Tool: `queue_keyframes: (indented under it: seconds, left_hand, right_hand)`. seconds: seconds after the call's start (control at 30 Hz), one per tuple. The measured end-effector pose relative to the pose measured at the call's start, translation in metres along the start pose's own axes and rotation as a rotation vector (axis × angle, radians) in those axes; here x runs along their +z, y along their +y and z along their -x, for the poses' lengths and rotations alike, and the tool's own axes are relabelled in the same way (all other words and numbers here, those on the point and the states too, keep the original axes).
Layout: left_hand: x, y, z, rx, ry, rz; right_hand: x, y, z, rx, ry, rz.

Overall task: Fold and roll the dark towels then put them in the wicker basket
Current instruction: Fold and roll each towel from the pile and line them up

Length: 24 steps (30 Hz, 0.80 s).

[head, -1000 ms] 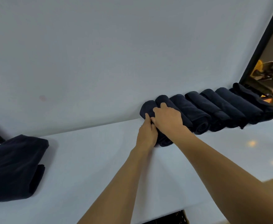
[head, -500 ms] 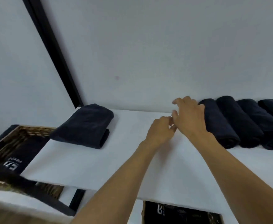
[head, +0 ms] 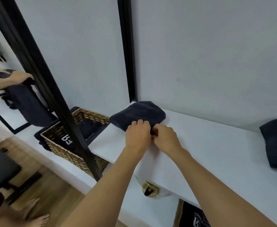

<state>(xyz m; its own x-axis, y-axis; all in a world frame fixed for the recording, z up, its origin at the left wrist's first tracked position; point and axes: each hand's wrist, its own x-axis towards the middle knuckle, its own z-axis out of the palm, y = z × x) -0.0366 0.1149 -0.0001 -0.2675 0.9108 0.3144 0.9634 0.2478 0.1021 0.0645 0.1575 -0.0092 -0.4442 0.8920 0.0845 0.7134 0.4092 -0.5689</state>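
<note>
My left hand (head: 137, 135) and right hand (head: 166, 140) pinch the folded dark navy towel (head: 139, 113) by its edge, so an uneven tug probably flops it open.

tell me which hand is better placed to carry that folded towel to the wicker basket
Left, probably. Both hands grip the folded towel at its near edge, but the left hand is on the side nearer the wicker basket, down to the left; the right hand would reach across.
</note>
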Motion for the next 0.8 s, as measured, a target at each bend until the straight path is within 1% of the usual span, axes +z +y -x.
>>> queue_keyframes:
  seconds: [0.1,0.17,0.23,0.27,0.33,0.4,0.47,0.53,0.57,0.6,0.7,0.73,0.8]
  left_hand:
    - [-0.02,-0.005,-0.005,0.013,0.035,0.135]
    - [-0.038,-0.007,-0.011,0.04,0.083,0.263]
    - [-0.06,-0.005,-0.019,0.093,0.119,0.381]
    - [-0.071,-0.003,-0.022,0.122,0.131,0.437]
    - [-0.09,0.001,-0.029,0.164,0.152,0.533]
    - [-0.104,0.002,-0.035,0.185,0.174,0.579]
    - [-0.114,0.002,-0.041,0.206,0.188,0.575]
    - [-0.12,0.002,-0.046,0.232,0.18,0.518]
    - [-0.12,0.002,-0.049,0.248,0.149,0.485]
    - [-0.118,0.002,-0.052,0.26,0.085,0.449]
    - [-0.1,0.005,-0.057,0.269,-0.181,0.264]
    - [-0.094,0.007,-0.058,0.26,-0.217,0.219]
    - [-0.089,0.009,-0.062,0.218,-0.187,0.272]
  right_hand:
    - [-0.007,-0.002,-0.001,0.002,0.089,-0.092]
    - [-0.021,-0.006,-0.002,0.003,0.186,-0.197]
    - [-0.042,-0.009,-0.006,-0.032,0.294,-0.225]
    - [-0.055,-0.01,-0.008,-0.053,0.336,-0.177]
    - [-0.08,-0.009,-0.013,-0.078,0.391,0.01]
    - [-0.105,-0.001,-0.017,-0.067,0.399,0.211]
    - [-0.126,0.007,-0.017,-0.038,0.344,0.307]
    - [-0.149,0.01,-0.013,-0.022,0.306,0.228]
    - [-0.161,0.009,-0.01,-0.024,0.319,0.165]
    - [-0.172,0.009,-0.007,-0.037,0.346,0.126]
    - [-0.204,0.008,0.003,-0.107,0.388,0.1]
    - [-0.212,0.01,0.007,-0.119,0.382,0.109]
    - [-0.228,0.02,0.014,-0.116,0.374,0.173]
